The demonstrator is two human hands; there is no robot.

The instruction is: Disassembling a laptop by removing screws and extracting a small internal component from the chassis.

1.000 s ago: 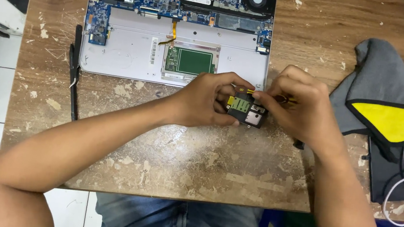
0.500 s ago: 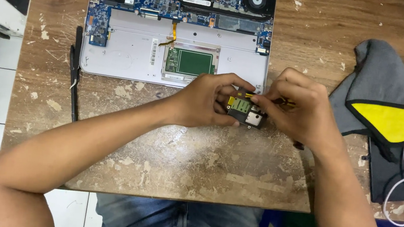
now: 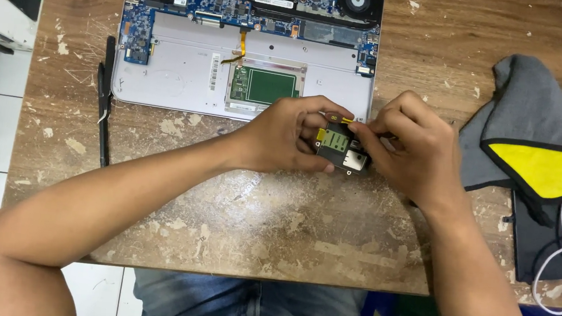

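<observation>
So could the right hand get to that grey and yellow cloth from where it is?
Probably yes: the cloth lies just beside the right hand with bare table between, but that hand is busy holding a small part.

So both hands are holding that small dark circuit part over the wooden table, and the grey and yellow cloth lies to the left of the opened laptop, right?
Not quite. The head view shows the grey and yellow cloth lying to the right of the opened laptop. The rest holds: left hand and right hand hold the small dark circuit part over the wooden table.
</observation>
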